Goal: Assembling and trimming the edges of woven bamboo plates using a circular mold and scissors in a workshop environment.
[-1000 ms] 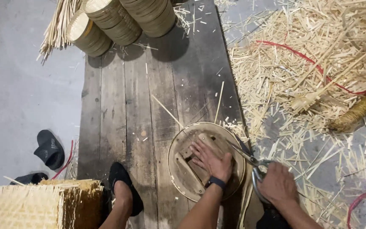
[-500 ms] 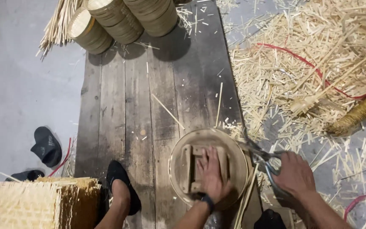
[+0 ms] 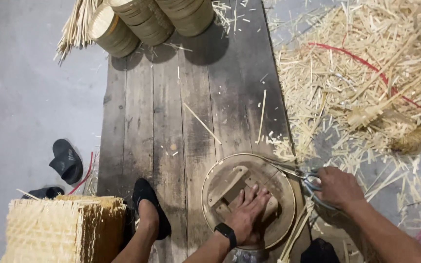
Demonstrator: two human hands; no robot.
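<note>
A round bamboo tray (image 3: 215, 178) with wooden cross pieces lies on the dark wooden platform (image 3: 171, 112) near its front edge. My left hand (image 3: 249, 214), with a black watch on the wrist, presses flat on the cross pieces inside the tray. My right hand (image 3: 339, 187) grips scissors (image 3: 296, 173) whose blades lie across the tray's right rim, where thin bamboo strips stick out.
Stacked round bamboo trays (image 3: 147, 19) sit at the platform's far end. A heap of bamboo strips and offcuts (image 3: 366, 78) with a red cord covers the floor at right. A block of bundled sticks (image 3: 59, 229) stands at lower left, black slippers (image 3: 66, 160) beside it. My foot (image 3: 149, 209) rests on the platform.
The tray has been turned under my left hand, whose fingers now point up and right. My right hand with the scissors has risen from the lower edge to the tray's right rim.
</note>
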